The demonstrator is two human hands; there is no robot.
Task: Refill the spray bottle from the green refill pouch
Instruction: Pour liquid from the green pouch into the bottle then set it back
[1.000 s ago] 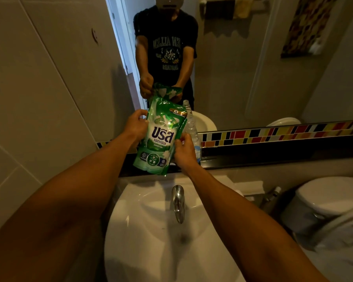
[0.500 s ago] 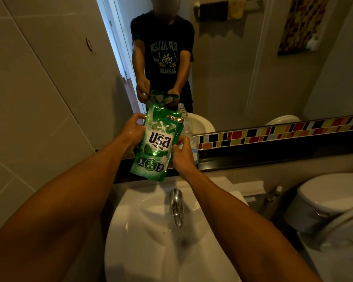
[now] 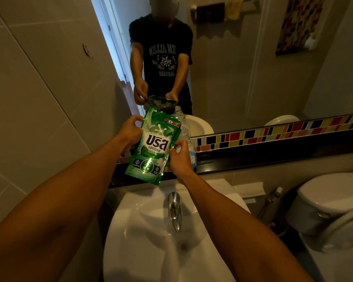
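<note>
White basin (image 3: 143,231), chrome tap (image 3: 174,208) at its back edge; black ledge (image 3: 253,159) behind. Green refill pouch (image 3: 153,147): held upright above ledge. Left hand (image 3: 128,133): clasps pouch's left edge. Right hand (image 3: 179,157): pinches pouch's right edge. Clear bottle (image 3: 184,131): on ledge, just behind pouch, partly hidden

The refill pouch (image 3: 153,147) is held above the back edge of the sink (image 3: 143,231), behind the faucet (image 3: 174,208), between the left hand (image 3: 128,132) and the right hand (image 3: 180,157). A bottle (image 3: 184,129) stands behind the pouch (partly hidden), on the ledge (image 3: 253,159) behind the sink. The toilet (image 3: 330,200) is right of the sink.
</note>
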